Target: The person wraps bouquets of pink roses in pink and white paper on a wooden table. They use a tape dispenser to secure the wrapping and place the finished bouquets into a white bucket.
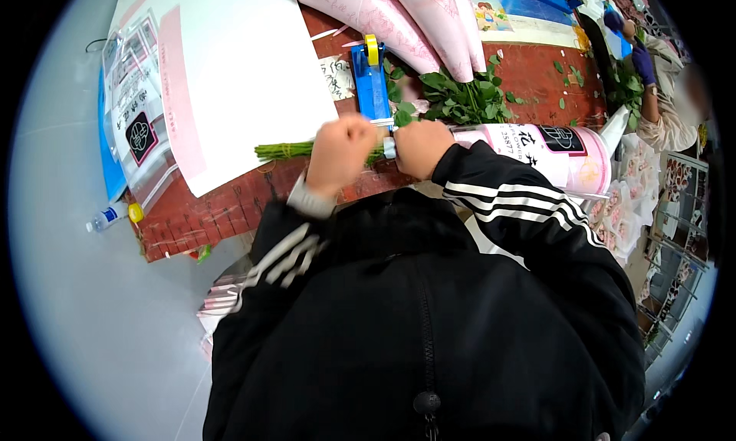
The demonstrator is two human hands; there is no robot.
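Note:
A bouquet sleeve of pink and white printed paper (589,159) lies along the table's near edge and bears writing. My right hand (422,147) is closed around its narrow neck. Green stems (282,150) stick out to the left, passing behind my left hand (339,153). That hand is blurred and curled over them; its grip is hidden. Between the two hands a thin whitish strip (382,122) shows, with a pale band (390,147) around the neck below it. Just beyond stands a blue tape dispenser (371,87) with a yellow-cored roll (372,50).
White wrapping sheets (241,78) and a clear plastic bag (135,101) cover the left of the red table (218,225). Pink-wrapped bouquets (397,21) with leafy stems (466,99) lie beyond. A water bottle (106,218) is left of the table. A gloved co-worker (661,90) handles greenery at right.

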